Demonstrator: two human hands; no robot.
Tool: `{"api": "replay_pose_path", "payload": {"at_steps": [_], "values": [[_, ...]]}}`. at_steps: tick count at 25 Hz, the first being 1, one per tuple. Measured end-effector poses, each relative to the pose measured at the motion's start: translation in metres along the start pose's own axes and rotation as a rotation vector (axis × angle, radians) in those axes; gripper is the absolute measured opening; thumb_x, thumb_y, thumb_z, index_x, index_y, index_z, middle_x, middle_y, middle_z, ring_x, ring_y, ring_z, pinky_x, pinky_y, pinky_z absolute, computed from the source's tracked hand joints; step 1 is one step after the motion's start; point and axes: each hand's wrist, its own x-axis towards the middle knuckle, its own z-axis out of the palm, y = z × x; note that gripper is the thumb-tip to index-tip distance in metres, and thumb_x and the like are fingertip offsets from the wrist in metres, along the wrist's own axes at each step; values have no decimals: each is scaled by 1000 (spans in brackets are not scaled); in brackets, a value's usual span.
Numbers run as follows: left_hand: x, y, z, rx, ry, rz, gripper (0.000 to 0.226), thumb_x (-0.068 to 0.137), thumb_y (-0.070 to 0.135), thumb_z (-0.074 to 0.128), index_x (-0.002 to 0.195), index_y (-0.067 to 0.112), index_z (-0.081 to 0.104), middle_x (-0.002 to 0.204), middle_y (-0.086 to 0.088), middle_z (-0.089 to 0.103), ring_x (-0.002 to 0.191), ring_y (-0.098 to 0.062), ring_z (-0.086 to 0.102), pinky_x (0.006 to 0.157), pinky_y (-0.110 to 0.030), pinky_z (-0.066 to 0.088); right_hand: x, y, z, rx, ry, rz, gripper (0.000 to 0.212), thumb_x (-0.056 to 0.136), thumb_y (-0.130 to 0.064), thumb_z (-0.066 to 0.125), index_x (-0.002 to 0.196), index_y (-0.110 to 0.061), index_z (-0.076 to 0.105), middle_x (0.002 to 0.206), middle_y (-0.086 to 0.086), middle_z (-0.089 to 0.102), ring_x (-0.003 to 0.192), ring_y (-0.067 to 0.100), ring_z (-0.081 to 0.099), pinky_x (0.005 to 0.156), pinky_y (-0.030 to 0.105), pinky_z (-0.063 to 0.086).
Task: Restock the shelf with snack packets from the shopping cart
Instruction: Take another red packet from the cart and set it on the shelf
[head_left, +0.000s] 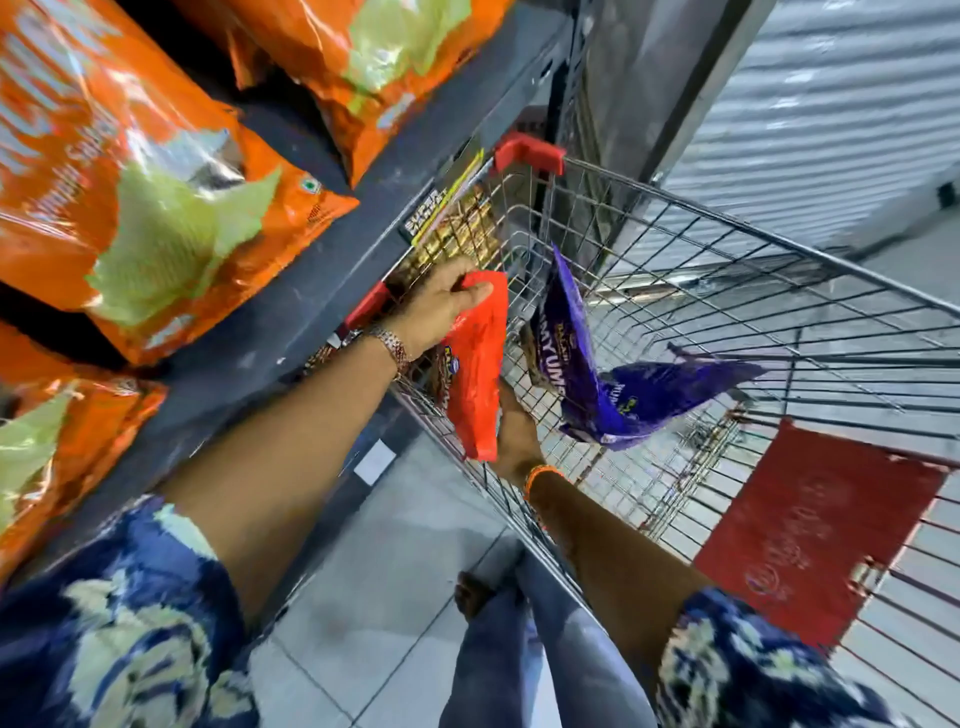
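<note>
Right now your left hand (441, 306) pinches the top edge of a red snack packet (475, 364), thumb pressed on its face and the other fingers curled behind it, while your right hand (517, 431) cups the packet's lower end from behind; how those fingers lie you cannot tell, since the packet hides them. The packet hangs upright just inside the near wall of the shopping cart (727, 291), at about 9 o'clock of the basket.

The main risk, as I judge it, is the slick foil sliding out of that narrow pinch as you lift, since the grip sits only on the top seam. The packet's corner could also snag on the wire wall or the red handle end (530, 153) on the way up.

Inside the cart, two purple packets (597, 374) lean together near the centre, one upright, one flopped towards 3 o'clock. A red flap (810, 530) lies at 5 o'clock. Otherwise the basket looks nearly bare.

The shelf (322, 291), at 10 o'clock of the cart, already carries big orange packets (156, 208).
</note>
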Motion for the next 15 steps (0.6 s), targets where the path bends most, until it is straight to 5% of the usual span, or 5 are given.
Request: {"api": "replay_pose_path", "payload": {"at_steps": [3, 7, 9, 12, 15], "values": [[-17, 11, 7, -150, 45, 0, 21, 98, 13, 59, 112, -2, 57, 100, -20, 64, 88, -19, 59, 79, -26, 50, -10, -5, -13, 197, -109, 183, 55, 98, -24, 62, 150, -18, 43, 145, 12, 55, 113, 19, 57, 87, 11, 41], [-51, 48, 19, -292, 45, 38, 14, 101, 15, 55, 87, 16, 58, 74, 0, 67, 62, -10, 64, 63, -25, 55, -39, -28, -38, 188, -99, 67, 71, 83, -13, 80, 144, -5, 45, 139, 3, 51, 130, 12, 42, 103, 7, 25], [-69, 73, 22, -357, 83, 80, 15, 100, 14, 56, 86, 16, 60, 69, 4, 70, 62, -9, 66, 61, -23, 55, -56, -34, -47, 254, -12, -54, 72, 72, -7, 87, 135, -7, 52, 131, 4, 58, 118, 11, 49, 109, 15, 33], [-100, 102, 26, -432, 114, 118, 13, 100, 13, 57, 88, 14, 63, 74, -1, 70, 67, -12, 66, 67, -25, 58, -93, -38, -58, 201, -6, -45, 26, 73, -23, 86, 90, -16, 66, 98, -2, 70, 88, 9, 63, 102, 41, 54], [-134, 134, 29, -463, 129, 146, 15, 100, 14, 57, 86, 15, 63, 67, 3, 72, 60, -7, 67, 60, -22, 58, -128, -54, -72, 313, 148, -182, 30, 69, -9, 88, 85, -19, 65, 94, -8, 73, 83, 1, 67, 96, 36, 58]]}}
